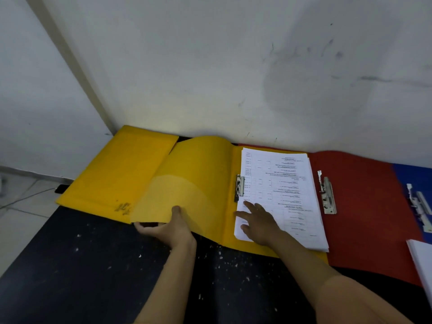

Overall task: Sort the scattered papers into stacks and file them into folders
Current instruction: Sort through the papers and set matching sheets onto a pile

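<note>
The left hand [171, 226] grips the lifted cover of the open yellow folder [194, 174], thumb on top and fingers curled under its near edge, and the right hand [259, 222] lies flat with straight fingers on the stack of printed papers [285, 190] held by the metal clip [239, 188] inside this folder. A closed yellow folder [117, 169] lies beyond the left hand on the dark desk [81, 265]. To the right of the right hand are a red folder [369, 206], a blue folder [413, 176] and some white sheets [423, 258].
</note>
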